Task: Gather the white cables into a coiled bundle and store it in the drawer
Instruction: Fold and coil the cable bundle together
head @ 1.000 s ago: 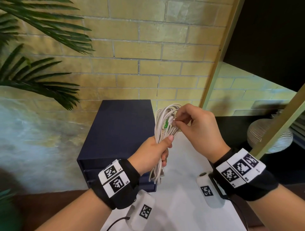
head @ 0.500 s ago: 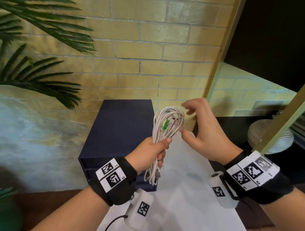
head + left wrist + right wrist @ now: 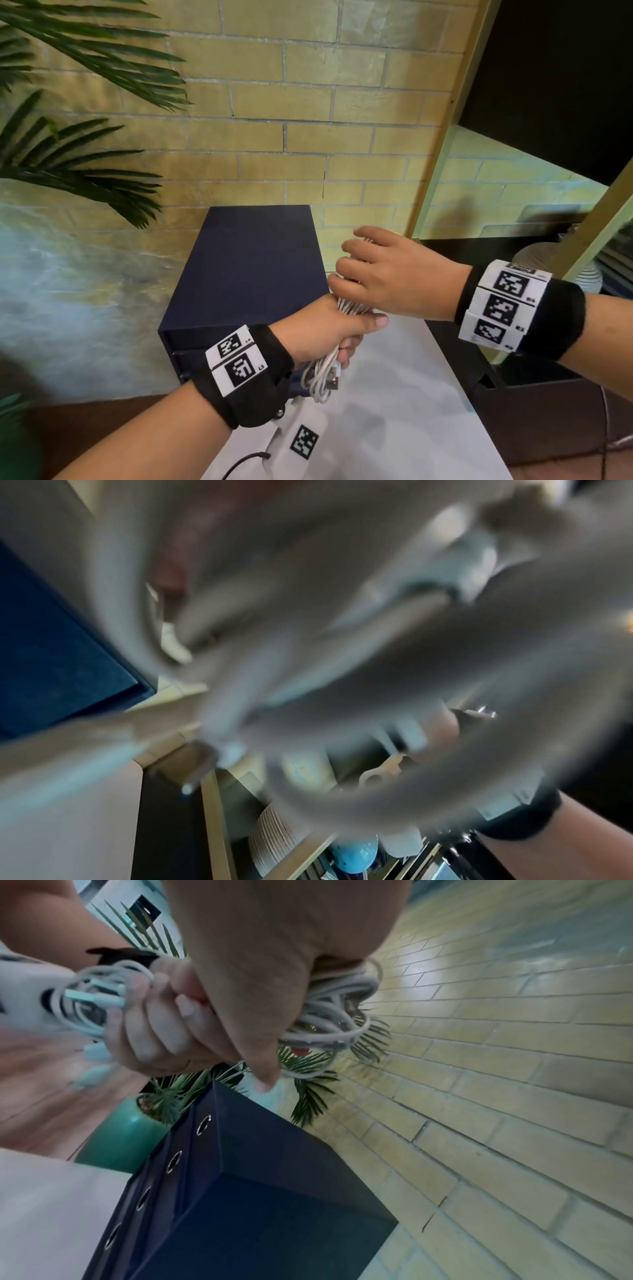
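The left hand is clenched round the middle of the white cables, gathered in a bundle held upright above the tabletop, just right of the dark drawer box. Loose loops and a plug end hang below the fist. The right hand covers the top of the bundle, fingers curled over the upper loops; in the right wrist view the cables bulge out past its palm, so it probably grips them too. The box's drawers look closed. The left wrist view is too blurred to read.
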